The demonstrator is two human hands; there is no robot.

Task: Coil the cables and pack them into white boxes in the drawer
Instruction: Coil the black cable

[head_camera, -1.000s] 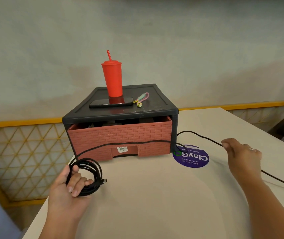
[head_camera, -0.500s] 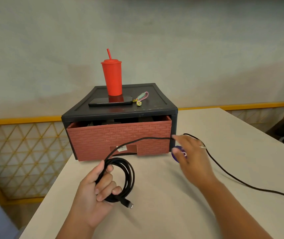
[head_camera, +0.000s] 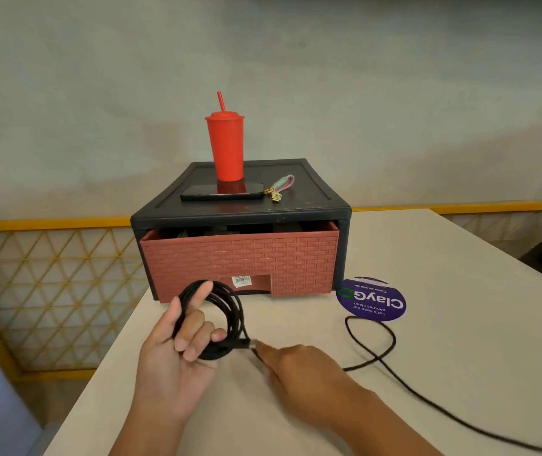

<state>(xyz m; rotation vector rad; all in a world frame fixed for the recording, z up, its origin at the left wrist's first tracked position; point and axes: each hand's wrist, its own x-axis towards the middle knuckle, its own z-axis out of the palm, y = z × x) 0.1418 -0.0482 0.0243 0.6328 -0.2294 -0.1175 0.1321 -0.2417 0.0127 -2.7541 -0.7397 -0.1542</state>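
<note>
1. Left hand (head_camera: 177, 350): palm up, fingers hooked through the coiled part of the cable (head_camera: 235, 319). My forefinger stands up inside the loops and the other fingers curl over them.
2. Right hand (head_camera: 295, 366): just right of my left, fingertips pressed together on the cable beside its plug (head_camera: 246, 343). The back of the hand partly hides the pinch.
3. Tail (head_camera: 376, 357): loose on the bench (head_camera: 443, 274), running rightward from my right hand in one open loop, then out of view.
4. Step in hand, as I judge it: laying the next turn. Feed the tail under light tension, match the size of the existing loops, keep the plug tucked in, and let the cable slide through the pinch so it does not kink.
5. Drawer (head_camera: 240, 261): beyond both hands, open a crack. Dark shapes lie inside, but I cannot tell what they are. No white box shows.
6. Cabinet (head_camera: 312, 192) top: cup (head_camera: 225, 146), phone (head_camera: 222, 191), strap (head_camera: 281, 185).
</note>
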